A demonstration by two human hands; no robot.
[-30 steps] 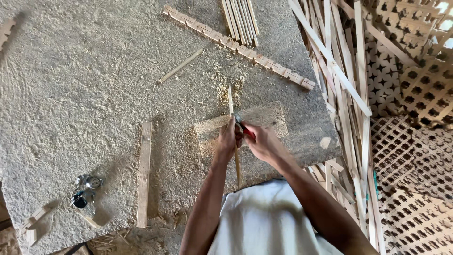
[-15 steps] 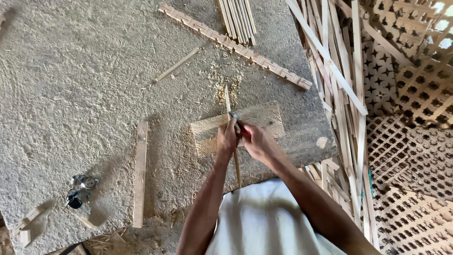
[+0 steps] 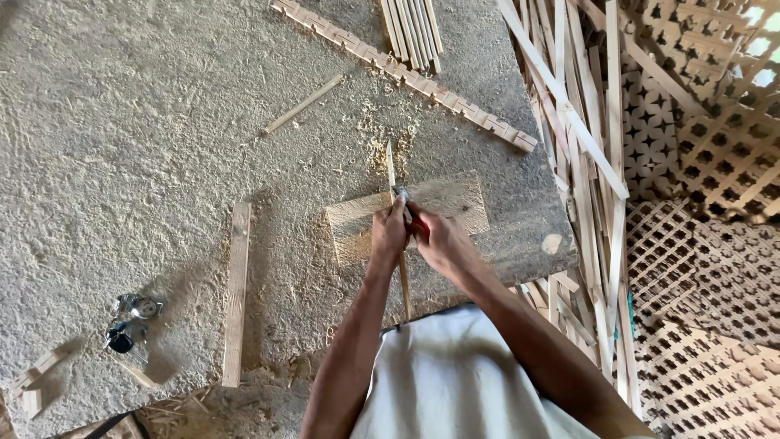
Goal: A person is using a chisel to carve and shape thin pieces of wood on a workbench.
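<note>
Whittling a thin pale wooden stick point(image 3: 393, 191) over a flat rectangular wooden board point(image 3: 455, 199), both hands working close together

Left hand point(image 3: 388, 234) is closing around the stick, pinning it against the board, which is lying on the grey, shaving-strewn work slab point(image 3: 146, 138); the stick's pointed end is jutting away from the body, its tail running back under the wrist. Right hand point(image 3: 439, 244) is gripping a red-handled blade tool point(image 3: 409, 213), metal tip sitting on the stick just past the left fingers. Risk as judged: blade and fingers are nearly touching, so a slip along the grain could be nicking the holding hand; the slim stick could also be splitting or skidding on loose shavings. A notched wooden strip point(image 3: 406, 73) and a plain wooden batten point(image 3: 236, 293) are lying well apart
</note>
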